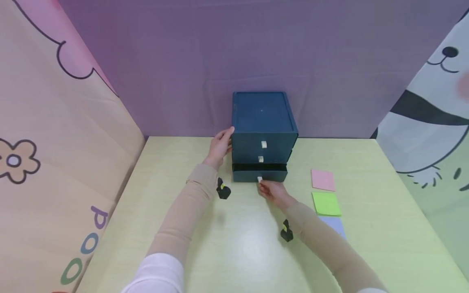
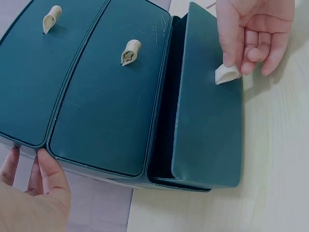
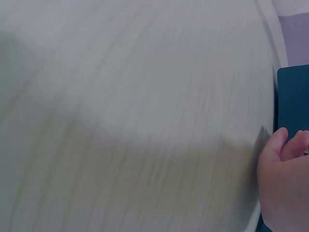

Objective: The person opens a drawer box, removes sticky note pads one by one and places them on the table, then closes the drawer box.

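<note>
A dark blue cabinet with three drawers (image 1: pixel 264 114) stands at the back of the table. Its bottom drawer (image 1: pixel 242 176) is pulled partly out; the upper two are closed. At the cabinet's left side, my left hand (image 1: pixel 220 146) rests its fingertips on the side wall, also visible in the left wrist view (image 2: pixel 41 193). My right hand (image 1: pixel 276 193) pinches the small pale pull tab (image 2: pixel 227 74) on the bottom drawer's front between thumb and finger. In the right wrist view, that hand (image 3: pixel 285 179) appears at the right edge, partly cut off.
Pink (image 1: pixel 323 180), green (image 1: pixel 326 204) and blue (image 1: pixel 334 226) sticky-note pads lie in a column to the right; my right forearm partly covers the blue one. Two small black pieces (image 1: pixel 223 189) with yellow marks show beside the forearms. A purple cloth wall (image 1: pixel 176 81) rises behind the cabinet.
</note>
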Tool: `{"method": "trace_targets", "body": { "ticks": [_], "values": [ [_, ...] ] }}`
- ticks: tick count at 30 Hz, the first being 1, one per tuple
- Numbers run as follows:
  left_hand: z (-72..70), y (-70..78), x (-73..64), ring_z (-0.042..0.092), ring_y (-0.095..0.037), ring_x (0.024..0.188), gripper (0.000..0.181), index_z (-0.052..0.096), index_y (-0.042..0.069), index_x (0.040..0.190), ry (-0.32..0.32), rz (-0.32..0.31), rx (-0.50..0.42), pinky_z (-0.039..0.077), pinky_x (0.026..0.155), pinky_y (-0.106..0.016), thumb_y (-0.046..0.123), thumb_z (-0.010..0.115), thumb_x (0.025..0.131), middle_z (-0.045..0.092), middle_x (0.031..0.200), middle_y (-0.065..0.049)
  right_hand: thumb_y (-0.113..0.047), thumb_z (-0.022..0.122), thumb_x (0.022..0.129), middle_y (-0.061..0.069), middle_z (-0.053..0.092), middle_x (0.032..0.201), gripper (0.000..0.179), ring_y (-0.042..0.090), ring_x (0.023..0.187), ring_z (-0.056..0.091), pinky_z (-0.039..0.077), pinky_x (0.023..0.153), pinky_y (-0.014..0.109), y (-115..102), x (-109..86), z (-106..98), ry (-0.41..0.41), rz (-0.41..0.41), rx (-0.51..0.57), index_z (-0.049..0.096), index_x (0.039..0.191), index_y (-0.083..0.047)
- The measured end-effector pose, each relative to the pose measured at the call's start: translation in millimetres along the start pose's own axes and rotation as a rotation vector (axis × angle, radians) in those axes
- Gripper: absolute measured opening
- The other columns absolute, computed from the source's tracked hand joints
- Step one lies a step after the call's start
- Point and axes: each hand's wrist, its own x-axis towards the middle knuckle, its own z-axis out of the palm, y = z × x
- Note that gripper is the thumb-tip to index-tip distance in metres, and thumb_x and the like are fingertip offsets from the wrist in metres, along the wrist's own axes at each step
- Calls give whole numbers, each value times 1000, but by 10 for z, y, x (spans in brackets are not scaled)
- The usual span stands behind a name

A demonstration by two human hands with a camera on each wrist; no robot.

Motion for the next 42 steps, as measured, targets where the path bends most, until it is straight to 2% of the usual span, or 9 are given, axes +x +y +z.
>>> {"method": "trace_targets", "body": {
  "ticks": [8, 20, 23, 24, 27, 30, 36, 38, 42],
  "values": [
    [12, -9, 17, 52, -25, 119, 51, 52, 12, 134, 0, 6, -8, 43, 100, -38, 41, 57, 93, 49, 138, -6, -2, 53, 94, 4, 63, 77, 23, 11, 71, 61, 44, 100, 39, -63, -10, 58, 16, -1, 19, 55, 115, 8],
    [1, 6, -8, 51, -24, 118, 51, 51, 12, 135, -6, 4, -12, 43, 101, -38, 41, 56, 94, 48, 138, -6, -1, 52, 94, 0, 63, 69, 17, 7, 69, 61, 48, 97, 36, -102, 34, 85, 2, -50, 62, 59, 107, 6],
    [-5, -1, -15, 50, -23, 119, 52, 50, 13, 136, -13, -2, -5, 42, 101, -38, 42, 56, 94, 47, 139, -5, -2, 56, 92, 0, 63, 70, 22, 8, 69, 61, 50, 93, 35, -36, 215, 53, 32, -52, 54, 59, 112, 7],
    [-6, -4, -15, 50, -24, 119, 52, 50, 13, 136, -15, -3, -2, 42, 101, -38, 42, 56, 94, 47, 139, -5, -3, 60, 90, 3, 64, 70, 22, 9, 69, 62, 53, 88, 34, 34, 375, -19, 0, -70, 74, 61, 108, 9],
    [-7, -11, -9, 50, -24, 119, 52, 50, 13, 136, -13, -3, -4, 42, 101, -38, 43, 56, 93, 48, 139, -6, -5, 66, 87, 8, 67, 80, 28, 15, 78, 65, 54, 87, 37, 172, 743, -158, -16, -77, 81, 62, 110, 9],
    [-4, -15, 3, 51, -24, 119, 52, 51, 13, 135, -12, -1, -4, 42, 101, -39, 43, 57, 93, 48, 138, -6, -6, 69, 84, 11, 68, 82, 26, 18, 80, 66, 55, 82, 38, 247, 968, -250, -53, -103, 82, 64, 104, 9],
    [2, -11, 7, 51, -24, 119, 51, 51, 13, 135, -4, 1, 5, 43, 101, -38, 43, 56, 93, 48, 138, -5, -4, 58, 91, 7, 66, 83, 24, 14, 77, 63, 52, 90, 38, 35, 548, -15, 58, -90, -26, 60, 112, 8],
    [5, -9, 4, 52, -24, 118, 51, 51, 13, 135, -3, 2, 5, 43, 100, -38, 42, 56, 94, 49, 138, -6, -5, 60, 90, 10, 67, 86, 24, 16, 78, 65, 54, 86, 39, 178, 923, -172, 32, -106, -16, 62, 110, 8],
    [3, -5, 2, 52, -24, 119, 51, 51, 13, 135, 0, 2, 3, 43, 100, -38, 42, 56, 94, 49, 138, -6, -14, 77, 78, 9, 70, 83, 25, 18, 73, 67, 58, 69, 38, 730, 2240, -714, -95, -168, 66, 69, 98, 0]
  ]
}}
